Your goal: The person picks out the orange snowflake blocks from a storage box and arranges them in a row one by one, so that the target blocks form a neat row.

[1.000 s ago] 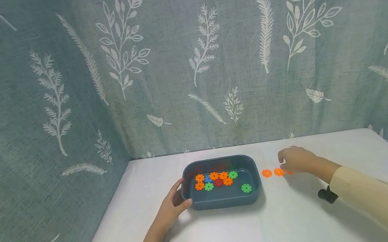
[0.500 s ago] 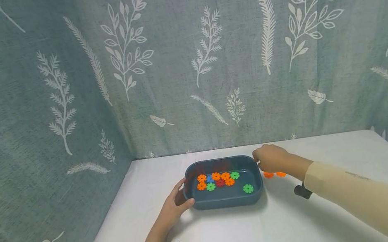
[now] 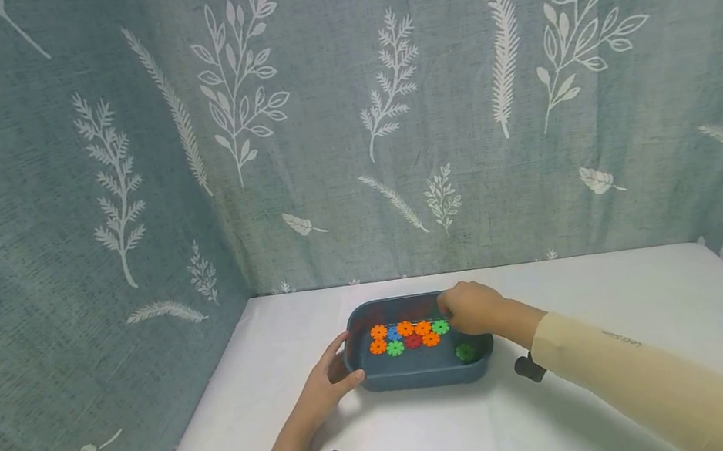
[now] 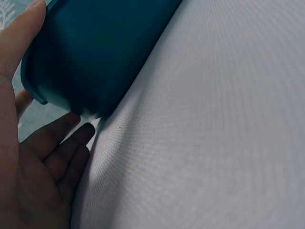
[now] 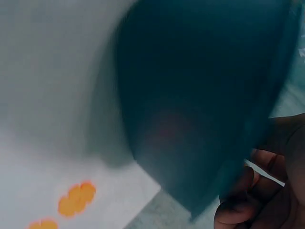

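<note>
A dark teal rectangular tray (image 3: 419, 379) stands on the table, holding several notched plastic discs. Among them are orange discs (image 3: 378, 347), a blue disc (image 3: 394, 333), a red disc (image 3: 413, 341) and green discs (image 3: 441, 327). My left hand (image 3: 325, 385) holds the tray's left end, thumb at the near rim and index finger along the far side; its other fingers curl loosely under the wall in the left wrist view. My right hand (image 3: 475, 307) reaches over the right rim, fingers curled inside the tray. Its fingertips are hidden, so I cannot tell what they hold.
Orange discs (image 5: 76, 198) lie on the white table beside the tray's right end in the right wrist view; the right forearm covers them in the head view. Patterned curtain (image 3: 321, 146) encloses the table at the back and sides.
My right hand has moved left from above the row of orange discs, past the tray's right rim and into the tray. My left hand stays at the tray's left end.
</note>
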### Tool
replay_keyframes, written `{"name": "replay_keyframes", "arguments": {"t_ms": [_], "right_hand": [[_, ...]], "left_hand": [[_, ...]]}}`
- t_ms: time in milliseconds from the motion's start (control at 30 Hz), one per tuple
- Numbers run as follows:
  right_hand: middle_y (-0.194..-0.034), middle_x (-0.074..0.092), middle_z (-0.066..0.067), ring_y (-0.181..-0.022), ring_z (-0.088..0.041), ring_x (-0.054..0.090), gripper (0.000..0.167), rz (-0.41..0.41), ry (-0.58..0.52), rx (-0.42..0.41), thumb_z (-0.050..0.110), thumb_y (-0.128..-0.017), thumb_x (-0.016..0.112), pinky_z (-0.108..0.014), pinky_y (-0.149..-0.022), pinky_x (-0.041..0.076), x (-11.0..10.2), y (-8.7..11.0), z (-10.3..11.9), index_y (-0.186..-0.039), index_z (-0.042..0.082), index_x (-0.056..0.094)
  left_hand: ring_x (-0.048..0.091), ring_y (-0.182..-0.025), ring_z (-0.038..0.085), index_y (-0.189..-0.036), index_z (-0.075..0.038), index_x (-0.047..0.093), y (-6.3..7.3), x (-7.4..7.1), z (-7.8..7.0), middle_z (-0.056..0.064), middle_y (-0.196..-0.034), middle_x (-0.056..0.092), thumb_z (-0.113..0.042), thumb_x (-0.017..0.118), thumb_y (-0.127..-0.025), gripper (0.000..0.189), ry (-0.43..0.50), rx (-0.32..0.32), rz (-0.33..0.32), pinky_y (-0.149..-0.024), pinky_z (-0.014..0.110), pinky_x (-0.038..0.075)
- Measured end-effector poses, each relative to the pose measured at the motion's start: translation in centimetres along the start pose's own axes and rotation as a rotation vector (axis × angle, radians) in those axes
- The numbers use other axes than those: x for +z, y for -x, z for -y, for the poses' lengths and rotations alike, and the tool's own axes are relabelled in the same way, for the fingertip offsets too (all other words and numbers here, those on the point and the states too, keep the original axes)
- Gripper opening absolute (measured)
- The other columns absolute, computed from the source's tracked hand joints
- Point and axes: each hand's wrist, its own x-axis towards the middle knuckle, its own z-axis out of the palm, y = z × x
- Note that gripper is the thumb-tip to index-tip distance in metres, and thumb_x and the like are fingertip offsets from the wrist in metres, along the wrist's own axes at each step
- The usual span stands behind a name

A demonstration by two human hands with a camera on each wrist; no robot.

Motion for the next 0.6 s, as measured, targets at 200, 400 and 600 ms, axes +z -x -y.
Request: {"name": "replay_keyframes", "arguments": {"t_ms": [200, 400, 600], "right_hand": [[-0.095, 0.070, -0.002, -0.087, -0.020, 0.065, 0.016, 0.028, -0.033, -0.024, 0.011, -0.087, 0.069, -0.041, -0.081, 0.054, 1.6, -0.9, 1.0, -0.102, 0.009, 0.073], [-0.102, 0.069, -0.004, -0.090, -0.022, 0.064, 0.017, 0.082, -0.060, -0.012, 0.012, -0.088, 0.069, -0.042, -0.083, 0.054, 2.7, -1.6, 1.6, -0.104, 0.011, 0.073], [-0.104, 0.069, -0.004, -0.090, -0.021, 0.064, 0.017, 0.095, -0.056, 0.005, 0.016, -0.089, 0.070, -0.042, -0.087, 0.053, 3.3, -1.9, 1.8, -0.105, 0.013, 0.073]], "left_hand": [[0.043, -0.133, 0.033, -0.148, -0.033, 0.038, 0.0, 0.0, 0.1, 0.015, -0.148, 0.043, -0.033, 0.078, -0.084, 0.076, 0.002, 0.006, -0.003, -0.107, 0.055, 0.033], [0.044, -0.133, 0.034, -0.149, -0.032, 0.038, -0.1, 0.0, 0.2, 0.016, -0.148, 0.043, -0.032, 0.077, -0.085, 0.075, 0.004, 0.017, 0.001, -0.107, 0.055, 0.033], [0.044, -0.132, 0.035, -0.149, -0.031, 0.037, -0.2, 0.0, 0.4, 0.016, -0.148, 0.043, -0.034, 0.076, -0.085, 0.076, -0.004, 0.016, 0.003, -0.106, 0.056, 0.034]]}}
